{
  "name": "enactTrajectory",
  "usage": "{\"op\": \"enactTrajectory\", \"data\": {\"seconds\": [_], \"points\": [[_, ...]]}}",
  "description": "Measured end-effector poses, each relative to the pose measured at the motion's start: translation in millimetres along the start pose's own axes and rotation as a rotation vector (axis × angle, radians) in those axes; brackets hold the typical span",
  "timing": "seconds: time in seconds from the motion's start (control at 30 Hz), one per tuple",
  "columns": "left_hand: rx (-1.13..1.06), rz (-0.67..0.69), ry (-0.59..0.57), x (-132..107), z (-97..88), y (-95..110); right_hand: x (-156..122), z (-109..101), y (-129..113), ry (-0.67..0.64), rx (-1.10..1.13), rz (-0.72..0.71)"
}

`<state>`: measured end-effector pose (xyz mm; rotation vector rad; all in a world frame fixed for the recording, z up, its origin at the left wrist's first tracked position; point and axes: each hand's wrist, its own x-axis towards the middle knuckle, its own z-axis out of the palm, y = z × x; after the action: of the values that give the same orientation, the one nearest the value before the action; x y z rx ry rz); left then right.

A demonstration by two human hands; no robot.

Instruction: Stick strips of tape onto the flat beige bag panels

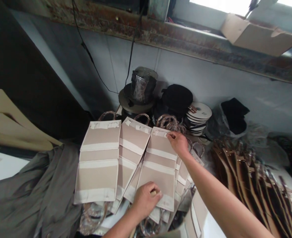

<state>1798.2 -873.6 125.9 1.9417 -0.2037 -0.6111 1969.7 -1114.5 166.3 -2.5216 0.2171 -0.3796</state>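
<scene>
Three piles of beige fabric panels with white bands lie side by side. My left hand (146, 199) is closed on the near edge of the right-hand beige panel (161, 165). My right hand (177, 142) pinches that same panel's far top corner, fingers pressed on its white strip. The middle panel pile (133, 142) and the left panel pile (100, 158) lie untouched beside it. More panels fan out beneath the one I hold.
Brown curved handles (169, 121) poke out behind the piles. Black and white tape spools (198, 119) stand against the wall. A row of brown cardboard pieces with handles (247, 175) lies at right. Grey cloth (37, 191) is heaped at left, a cardboard box (257, 33) on the ledge.
</scene>
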Motion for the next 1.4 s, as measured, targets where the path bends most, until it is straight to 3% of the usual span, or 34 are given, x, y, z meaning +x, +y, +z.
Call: {"op": "enactTrajectory", "data": {"seconds": [0.2,0.33,0.47,0.53,0.67,0.73,0.87,1.0,1.1,1.17,1.3,1.4], "points": [[0.031,0.083,-0.050,-1.4,-5.2,-2.0,-1.7,9.5,2.4,0.081,-0.060,0.037],[-0.006,0.027,-0.075,-2.5,-5.2,-2.2,2.1,11.1,7.1,0.184,0.043,0.129],[-0.103,0.001,-0.028,-6.3,-2.7,1.1,3.0,3.8,7.1,0.251,0.210,0.135],[-0.143,-0.013,-0.010,-9.3,-1.8,3.4,-0.7,0.1,3.6,0.226,0.348,0.143],[-0.149,-0.064,-0.022,-17.7,-1.0,7.8,-7.8,4.6,-8.2,-0.033,0.686,0.204],[-0.131,-0.067,-0.023,-23.6,-0.5,9.2,-6.0,11.8,-15.0,-0.092,0.797,0.224],[-0.078,-0.034,-0.015,-38.2,0.4,12.1,7.4,16.9,-26.1,-0.053,0.959,0.225],[-0.014,-0.011,0.037,-51.0,-3.0,22.7,8.6,-7.4,-27.6,0.058,1.113,0.230],[-0.025,-0.022,0.079,-54.7,-9.2,35.0,-21.4,-36.0,-26.3,0.084,1.108,0.277],[-0.021,-0.010,0.128,-53.8,-13.6,41.8,-57.1,-53.0,-28.7,-0.048,0.987,0.228],[0.057,0.091,0.215,-48.2,-19.1,49.4,-134.6,-75.1,-42.3,-0.487,0.676,-0.080],[0.136,0.186,0.253,-45.3,-19.3,53.6,-168.2,-81.7,-52.5,-0.586,0.531,-0.308]]}}
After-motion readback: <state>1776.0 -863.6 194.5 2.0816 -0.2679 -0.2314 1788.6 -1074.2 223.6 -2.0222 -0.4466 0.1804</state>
